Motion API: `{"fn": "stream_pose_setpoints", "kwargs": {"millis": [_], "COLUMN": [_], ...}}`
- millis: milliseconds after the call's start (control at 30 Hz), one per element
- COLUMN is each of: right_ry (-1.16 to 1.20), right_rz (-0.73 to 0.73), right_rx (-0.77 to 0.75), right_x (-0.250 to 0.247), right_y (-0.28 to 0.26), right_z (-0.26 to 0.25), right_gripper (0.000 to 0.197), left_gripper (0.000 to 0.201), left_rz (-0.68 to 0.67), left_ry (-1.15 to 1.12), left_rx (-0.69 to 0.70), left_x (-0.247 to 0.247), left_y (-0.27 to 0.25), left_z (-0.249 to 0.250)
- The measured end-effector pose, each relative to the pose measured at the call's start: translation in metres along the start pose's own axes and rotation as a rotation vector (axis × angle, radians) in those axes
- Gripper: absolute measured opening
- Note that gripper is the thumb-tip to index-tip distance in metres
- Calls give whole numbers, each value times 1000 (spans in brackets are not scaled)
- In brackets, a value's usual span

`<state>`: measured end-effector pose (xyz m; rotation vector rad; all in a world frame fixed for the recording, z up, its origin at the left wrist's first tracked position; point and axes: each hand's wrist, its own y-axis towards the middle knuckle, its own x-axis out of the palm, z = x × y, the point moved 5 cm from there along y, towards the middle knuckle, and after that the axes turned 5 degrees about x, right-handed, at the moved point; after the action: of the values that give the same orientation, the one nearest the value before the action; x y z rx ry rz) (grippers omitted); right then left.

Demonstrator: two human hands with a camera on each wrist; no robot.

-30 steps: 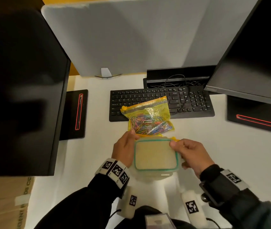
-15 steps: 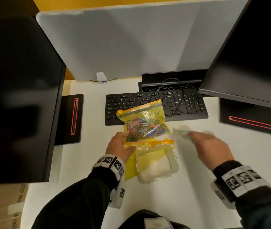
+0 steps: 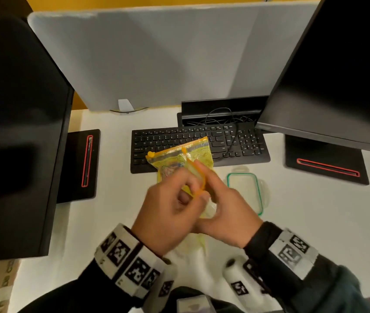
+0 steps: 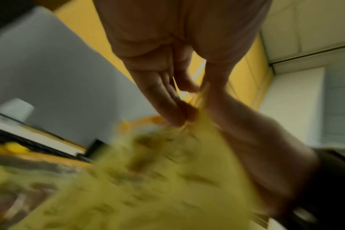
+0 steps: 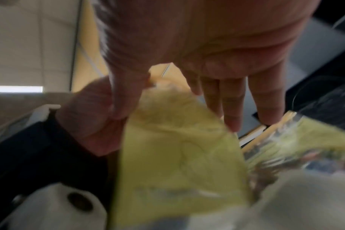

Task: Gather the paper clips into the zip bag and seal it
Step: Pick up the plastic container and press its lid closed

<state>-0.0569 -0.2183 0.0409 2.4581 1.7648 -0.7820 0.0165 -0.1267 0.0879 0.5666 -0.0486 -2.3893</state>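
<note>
Both hands meet at the middle of the desk and hold an empty yellow zip bag [image 3: 194,177] by its orange top strip. My left hand [image 3: 179,199] pinches the strip's left side [image 4: 179,115], and the bag [image 4: 158,179] hangs blurred below. My right hand [image 3: 215,197] pinches the other side between thumb and fingers [image 5: 124,101], with the bag [image 5: 177,155] beneath. A second yellow zip bag [image 3: 175,159], holding coloured paper clips, lies just behind on the keyboard's front edge. The clear container is mostly hidden under the hands and the bag.
A clear lid with a green rim [image 3: 257,190] lies on the white desk to the right of the hands. A black keyboard [image 3: 224,143] sits behind. Large monitors stand on the left [image 3: 17,132] and right [image 3: 337,75], in front of a grey partition [image 3: 157,59].
The right hand took the green-rimmed lid off the container, set it down on the right, and came back. Both hands now hold the empty yellow bag up over the container.
</note>
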Motion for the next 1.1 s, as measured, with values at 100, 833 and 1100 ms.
{"fn": "stream_pose_setpoints", "kwargs": {"millis": [100, 833, 1100], "right_ry": [210, -693, -480], "right_rz": [138, -146, -59], "right_rx": [-79, -314, -64], "right_x": [1, 43, -10], "right_y": [9, -17, 11], "right_z": [-1, 9, 6], "right_gripper": [58, 81, 43], "left_gripper": [22, 18, 18], "left_rz": [-119, 1, -247], "left_ry": [7, -390, -26], "left_rx": [107, -455, -169], "left_x": [13, -4, -14], "left_y": [-3, -13, -9], "left_z": [2, -80, -59]}}
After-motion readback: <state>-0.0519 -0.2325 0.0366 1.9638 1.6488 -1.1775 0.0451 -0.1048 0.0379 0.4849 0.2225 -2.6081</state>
